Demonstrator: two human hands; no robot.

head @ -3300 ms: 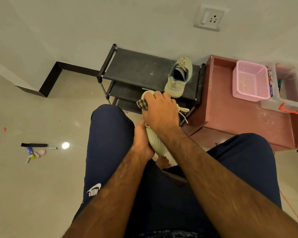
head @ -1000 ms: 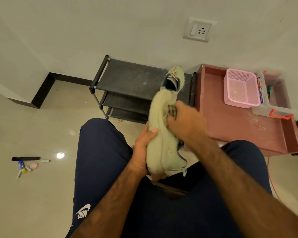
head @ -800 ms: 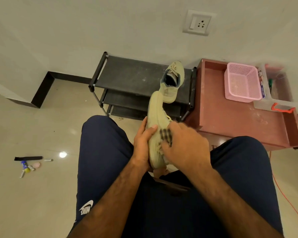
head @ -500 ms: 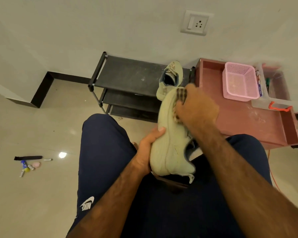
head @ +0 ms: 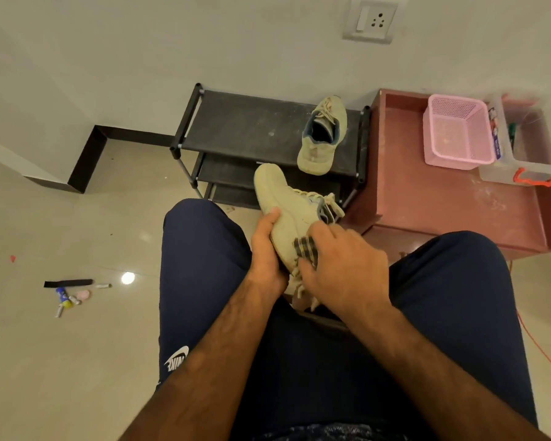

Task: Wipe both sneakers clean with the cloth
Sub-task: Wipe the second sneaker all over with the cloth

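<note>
Now | L fingers [head: 268,224] curl round sneaker [head: 283,205] sole | R fingers [head: 320,231] pinch cloth [head: 306,248] onto its side

plain pale wall [head: 140,43], switch-socket plate [head: 371,20] high right. glossy beige tile floor [head: 61,361], lamp glare [head: 128,277]. black skirting [head: 134,136] at corner. black three-tier rack [head: 236,128] against wall, reddish wooden table [head: 427,202] just beside it, pink basket [head: 455,132] on top.

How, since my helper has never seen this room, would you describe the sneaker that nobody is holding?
Find the black shoe rack against the wall, left of the reddish table. On its top shelf, near the right end, lies a pale green sneaker with its opening facing up. Unlike its twin, held in the left hand and rubbed with a checked cloth, it is untouched.
</note>
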